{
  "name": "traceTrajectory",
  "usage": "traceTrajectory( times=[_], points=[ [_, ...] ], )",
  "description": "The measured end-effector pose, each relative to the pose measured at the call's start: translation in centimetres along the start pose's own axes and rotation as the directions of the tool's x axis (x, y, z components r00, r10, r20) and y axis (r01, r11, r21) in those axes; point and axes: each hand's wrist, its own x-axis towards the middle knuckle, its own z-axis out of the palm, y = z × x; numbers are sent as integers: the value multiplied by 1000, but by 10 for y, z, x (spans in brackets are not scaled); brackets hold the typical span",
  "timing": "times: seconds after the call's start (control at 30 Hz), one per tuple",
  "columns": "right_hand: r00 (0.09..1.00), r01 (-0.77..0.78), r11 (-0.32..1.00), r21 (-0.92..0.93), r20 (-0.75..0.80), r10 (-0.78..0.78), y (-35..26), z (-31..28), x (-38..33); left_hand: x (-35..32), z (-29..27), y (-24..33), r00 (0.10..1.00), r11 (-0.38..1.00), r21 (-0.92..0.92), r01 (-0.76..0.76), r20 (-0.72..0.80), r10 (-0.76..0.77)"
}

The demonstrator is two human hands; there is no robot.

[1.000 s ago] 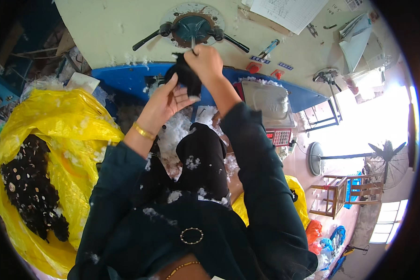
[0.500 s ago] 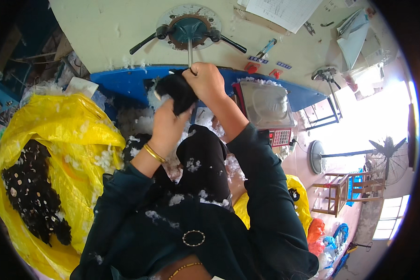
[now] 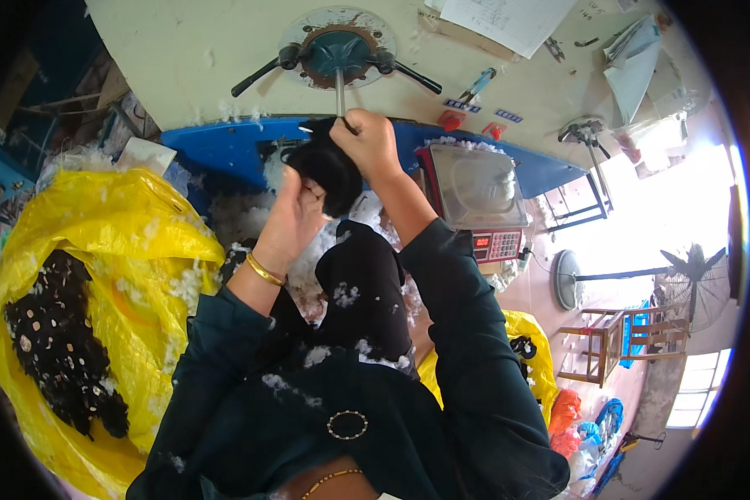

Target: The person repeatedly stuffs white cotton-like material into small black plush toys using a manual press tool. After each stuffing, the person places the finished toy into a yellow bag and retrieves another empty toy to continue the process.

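Note:
A black furry fabric piece (image 3: 332, 179), perhaps a plush toy skin, hangs at the end of a thin metal tube (image 3: 340, 90). My right hand (image 3: 370, 143) is closed around its upper part, where the tube's end is hidden by my fingers and the fabric. From the lower left my left hand (image 3: 285, 218) grips the piece, thumb up along its side and fingers curled against it. The tube comes out of a dark round fitting (image 3: 337, 55) with two black handles on the cream machine panel. White fluffy stuffing (image 3: 308, 271) lies beneath my hands.
On my left stands a yellow sack (image 3: 154, 250) with black spotted pieces (image 3: 62, 342) in it. A scale (image 3: 479, 192) with a red keypad sits to the right. Red knobs (image 3: 451, 121), pliers (image 3: 478, 86) and papers (image 3: 508, 21) are on the panel. Farther right are a fan (image 3: 693, 287) and a wooden chair (image 3: 596, 346).
The black piece has turned and shifted slightly right and down. My left hand has slid lower and left along it, while my right hand has barely moved at the tube.

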Motion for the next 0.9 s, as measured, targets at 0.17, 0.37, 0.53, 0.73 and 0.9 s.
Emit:
traceTrajectory(
  times=[0.17, 0.37, 0.53, 0.73, 0.9],
  points=[
    [994, -87, 942, 324, 97, 58, 13, -5, -8, -1, 12, 0, 984, 970, 241, -19, -170, 61],
    [997, -54, 902, 428, 73, 25, 32, 7, -2, 29, 8, -17, 878, 565, 716, -410, 143, 456],
    [998, 51, 977, 205, -49, -42, 33, 11, 21, 48, 6, -2, 769, 148, 838, -524, 392, 505],
    [996, 66, 985, 161, -62, -57, 28, 8, 13, 52, 0, -1, 714, -17, 844, -536, 464, 524],
    [999, 47, 990, 132, 15, -49, 15, 1, 3, 41, -18, 5, 818, 126, 874, -469, 376, 435]
  ],
)
